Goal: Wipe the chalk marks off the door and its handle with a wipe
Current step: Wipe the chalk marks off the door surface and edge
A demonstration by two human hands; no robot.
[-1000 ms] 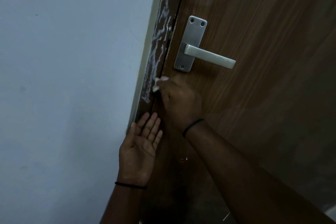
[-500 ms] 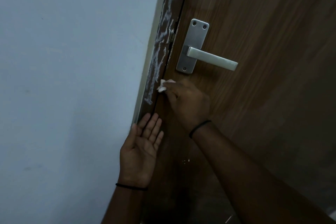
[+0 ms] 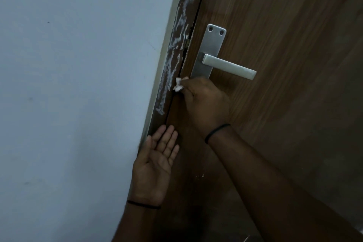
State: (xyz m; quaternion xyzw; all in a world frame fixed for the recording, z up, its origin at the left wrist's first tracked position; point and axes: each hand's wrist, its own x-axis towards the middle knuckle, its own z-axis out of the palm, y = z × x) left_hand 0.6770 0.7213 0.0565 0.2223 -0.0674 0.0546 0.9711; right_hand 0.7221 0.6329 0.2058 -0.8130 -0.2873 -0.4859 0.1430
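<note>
Presently my right hand (image 3: 206,102) pinches a crumpled white wipe (image 3: 179,85) in its curled fingers, the wad protruding from the fingertip end and touching the left edge of the door (image 3: 284,35), just below the handle plate (image 3: 213,51). My left hand (image 3: 157,163) lies lower, palm turned toward me, fingers straight and close together, their tips near the seam between door and frame; it holds nothing, and whether its back presses the wood cannot be told.

Chalk marks (image 3: 176,45): a long, narrow band of white scribble on the dark frame strip (image 3: 157,122) immediately left of the door edge. Its long axis runs almost vertically, leaning slightly rightward toward the top, from just above my left fingertips up past the handle and out of view. The wipe sits just right of this band, about a third of the way up its visible length, so most of the chalk lies above and slightly left of my right fingers.

Handle lever (image 3: 229,67): projects rightward from the plate, directly above my right hand; a faint pale smudge near its free end may be chalk, though that is uncertain.

Judgement: the right hand is the nearer one to both targets, and the coming stroke should follow the band's axis upward along the seam
</note>
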